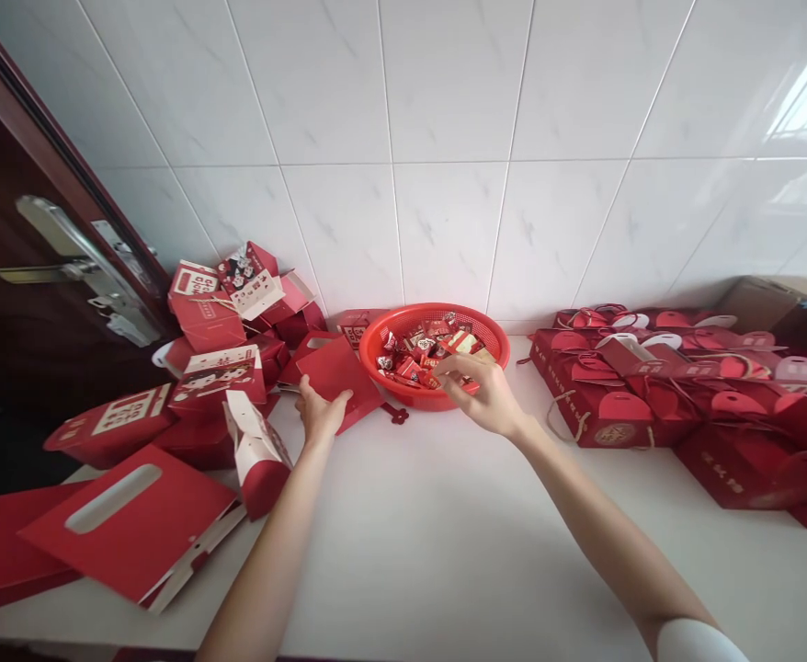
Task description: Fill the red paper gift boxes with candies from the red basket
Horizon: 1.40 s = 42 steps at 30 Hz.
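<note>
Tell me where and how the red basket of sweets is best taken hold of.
Probably by the flared rim of the red basket, with the right hand hooked under it, coming from the right. A gap parts that side from the nearest gift box, whereas the tiled wall is close behind and the red carton in the left hand crowds the other side.

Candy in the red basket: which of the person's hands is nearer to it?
Right. The right hand is at the front right edge of the basket, close by the candy; the left hand is left of the basket, on a red box.
</note>
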Available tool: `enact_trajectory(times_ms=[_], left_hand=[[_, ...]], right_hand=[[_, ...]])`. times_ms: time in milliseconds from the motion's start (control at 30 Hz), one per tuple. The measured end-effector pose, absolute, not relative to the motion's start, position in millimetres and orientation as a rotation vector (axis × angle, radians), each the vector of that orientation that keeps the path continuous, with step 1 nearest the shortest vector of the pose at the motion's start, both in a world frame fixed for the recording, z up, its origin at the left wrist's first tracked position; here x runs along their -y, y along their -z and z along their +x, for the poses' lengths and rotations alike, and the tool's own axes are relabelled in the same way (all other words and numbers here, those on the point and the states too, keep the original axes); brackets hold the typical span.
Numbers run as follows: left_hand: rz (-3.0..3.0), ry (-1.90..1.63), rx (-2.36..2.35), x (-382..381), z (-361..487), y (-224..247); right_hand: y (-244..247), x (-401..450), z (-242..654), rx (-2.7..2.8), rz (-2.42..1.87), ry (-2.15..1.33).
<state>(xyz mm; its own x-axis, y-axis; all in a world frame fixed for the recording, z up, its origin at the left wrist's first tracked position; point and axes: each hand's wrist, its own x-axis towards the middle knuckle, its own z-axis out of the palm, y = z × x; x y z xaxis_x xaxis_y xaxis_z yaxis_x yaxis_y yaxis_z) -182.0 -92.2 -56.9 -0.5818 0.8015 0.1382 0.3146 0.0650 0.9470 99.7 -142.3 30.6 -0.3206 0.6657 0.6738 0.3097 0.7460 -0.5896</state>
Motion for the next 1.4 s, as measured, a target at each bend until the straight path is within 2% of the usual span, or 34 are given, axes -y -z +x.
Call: enact_trajectory(times_ms=[100, 400, 600, 933, 1100, 1400], left_hand=[[0.989, -1.435, -2.072, 94.2, -178.3, 50.5], [0.885, -1.436, -2.003, 96.6, -175.8, 47.0], [0.818, -1.605, -1.933, 96.1, -176.8, 39.7], [0.766, -2.061, -1.413, 127.1, -169.0, -24.3], [0.713, -1.721, -1.020, 148.0, -143.3, -44.7], [1.068, -0.955, -0.930, 180.6, -117.0, -46.4]], right_hand=[[-27.0, 139.2, 96.0, 1.906, -0.702, -0.442], [-26.3, 139.2, 95.5, 1.926, -0.734, -0.459], [-26.1, 140.1, 97.3, 1.911, -0.740, -0.533], [-23.6, 147.1, 91.6, 1.981, -0.741, -0.448], [-28.2, 155.7, 86.3, 2.002, -0.661, -0.189], [-59.7, 184.7, 110.2, 2.042, -0.469, 0.158]])
